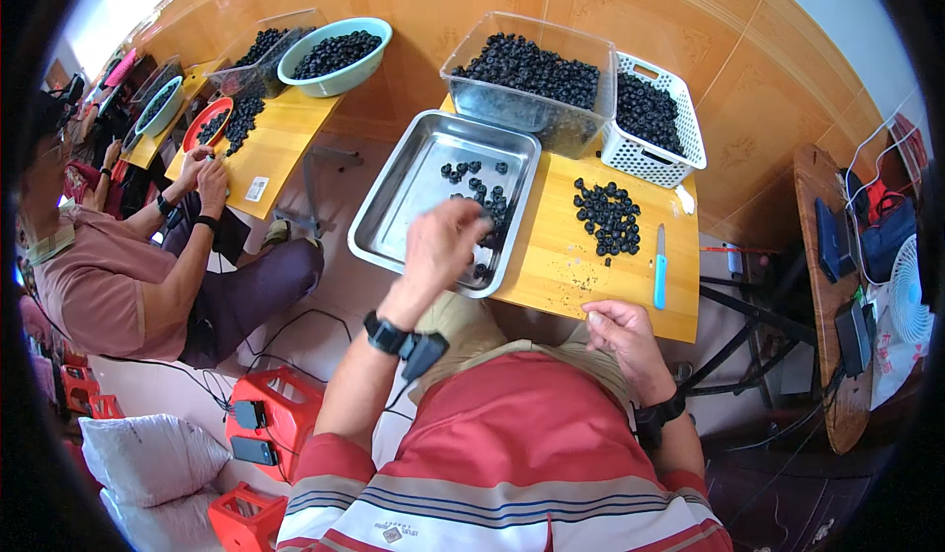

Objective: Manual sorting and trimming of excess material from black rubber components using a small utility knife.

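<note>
My left hand [443, 245] is over the right half of a shallow metal tray [379, 213], its fingers curled together and slightly blurred. Small black round parts [497, 203] lie in the tray beside and under the fingertips; whether one is held cannot be made out. At the table's front edge is my right hand [628, 343], thumb and forefinger pressed together; anything between them is too small to name. Further back on the wooden table, a loose pile of the same black parts [608, 219] is spread out. A knife with a light-blue handle [661, 275] lies to its right.
A clear plastic bin [581, 124] and a white perforated basket [689, 139], both full of black parts, stand at the back. Dark crumbs [581, 284] dot the tabletop. On the left, a co-worker [128, 267] sits at another table [295, 124]. A red stool [271, 414] stands lower left.
</note>
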### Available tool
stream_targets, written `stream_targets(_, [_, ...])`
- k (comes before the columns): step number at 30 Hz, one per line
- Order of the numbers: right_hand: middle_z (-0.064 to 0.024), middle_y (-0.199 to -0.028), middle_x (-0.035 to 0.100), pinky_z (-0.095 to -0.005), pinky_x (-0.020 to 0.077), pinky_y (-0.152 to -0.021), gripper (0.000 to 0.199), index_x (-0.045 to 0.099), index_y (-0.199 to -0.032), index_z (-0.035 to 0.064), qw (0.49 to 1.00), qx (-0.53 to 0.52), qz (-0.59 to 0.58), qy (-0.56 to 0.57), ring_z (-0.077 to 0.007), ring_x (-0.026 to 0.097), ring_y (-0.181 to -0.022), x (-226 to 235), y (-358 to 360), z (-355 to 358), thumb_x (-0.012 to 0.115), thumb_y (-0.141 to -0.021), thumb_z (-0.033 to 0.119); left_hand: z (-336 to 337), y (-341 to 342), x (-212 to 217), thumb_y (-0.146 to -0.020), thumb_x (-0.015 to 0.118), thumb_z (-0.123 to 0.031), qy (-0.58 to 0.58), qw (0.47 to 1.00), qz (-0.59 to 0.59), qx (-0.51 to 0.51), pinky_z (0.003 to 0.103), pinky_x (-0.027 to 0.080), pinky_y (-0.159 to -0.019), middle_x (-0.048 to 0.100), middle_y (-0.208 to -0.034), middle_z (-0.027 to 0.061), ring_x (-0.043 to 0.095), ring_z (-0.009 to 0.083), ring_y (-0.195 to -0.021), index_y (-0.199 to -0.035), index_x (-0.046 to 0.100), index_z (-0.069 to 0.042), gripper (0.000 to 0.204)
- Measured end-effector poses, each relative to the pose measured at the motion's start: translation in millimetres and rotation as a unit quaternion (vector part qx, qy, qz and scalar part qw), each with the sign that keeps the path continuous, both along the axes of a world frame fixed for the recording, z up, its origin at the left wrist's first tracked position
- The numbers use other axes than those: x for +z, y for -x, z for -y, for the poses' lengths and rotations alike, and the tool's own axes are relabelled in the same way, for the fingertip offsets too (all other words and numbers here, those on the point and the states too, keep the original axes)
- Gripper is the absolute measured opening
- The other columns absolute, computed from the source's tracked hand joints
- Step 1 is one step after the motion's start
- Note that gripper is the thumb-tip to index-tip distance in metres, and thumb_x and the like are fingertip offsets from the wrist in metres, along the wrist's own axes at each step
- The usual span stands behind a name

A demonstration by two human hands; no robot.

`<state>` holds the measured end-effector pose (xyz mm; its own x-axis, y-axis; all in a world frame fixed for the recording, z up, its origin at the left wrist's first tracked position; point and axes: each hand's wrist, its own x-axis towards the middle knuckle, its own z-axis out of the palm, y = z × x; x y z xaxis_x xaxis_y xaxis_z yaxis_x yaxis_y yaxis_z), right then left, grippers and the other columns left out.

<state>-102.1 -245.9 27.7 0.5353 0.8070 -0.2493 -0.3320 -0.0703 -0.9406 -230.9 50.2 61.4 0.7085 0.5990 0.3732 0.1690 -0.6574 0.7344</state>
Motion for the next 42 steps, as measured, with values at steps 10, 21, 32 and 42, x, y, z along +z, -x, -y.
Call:
stream_targets(10, [-0.0012,-0.085,0.066,-0.0238,0.0512,-0.062,0.021,0.069,-0.11,-0.003,0.969,-0.14,0.188,0.083,-0.0077,0.059,-0.068,-3.6,-20.5,20.3,0.068,-0.095,0.012,-48.4,-1.9,-17.9,-0.087,0.072,-0.014,0.008,0.995,-0.041,0.086,0.035,0.056,-0.077,0.074,-0.092,0.0181,0.074,0.0263,-0.086,-0.106,0.072,0.002,0.024])
stream_targets(21, [-0.0197,-0.101,0.067,-0.0433,0.0505,-0.083,0.028,0.07,-0.104,-0.0013,0.713,-0.259,0.579,0.3,-0.0382,0.064,-0.095,-29.6,-87.8,54.2,0.071,-0.086,0.02,-39.6,13.7,-29.8,-0.086,0.073,-0.014,-0.029,0.996,-0.02,0.081,0.034,0.056,-0.073,0.074,-0.087,0.0157,0.073,0.025,-0.079,-0.102,0.072,0.002,0.022])
stream_targets(32, [-0.0146,-0.091,0.069,-0.0397,0.0517,-0.076,0.034,0.072,-0.104,0.0008,0.708,-0.25,0.581,0.314,-0.0324,0.067,-0.087,-34.8,-96.1,52.2,0.074,-0.085,0.029,-52.6,-12.4,-24.1,-0.086,0.07,-0.019,-0.046,0.995,-0.078,0.047,0.043,0.054,-0.075,0.072,-0.092,0.0157,0.07,0.0342,-0.086,-0.099,0.072,-0.004,0.02])
stream_targets(42, [-0.0094,-0.085,0.066,-0.0423,0.0492,-0.072,0.029,0.073,-0.097,0.0067,0.736,-0.264,0.517,0.348,-0.0313,0.065,-0.081,-26.8,-79.4,38.7,0.076,-0.083,0.032,-64.6,-94.3,-25.6,-0.083,0.075,-0.029,-0.148,0.97,-0.176,0.073,0.045,0.056,-0.079,0.074,-0.095,0.0169,0.071,0.0356,-0.09,-0.102,0.074,-0.008,0.028])
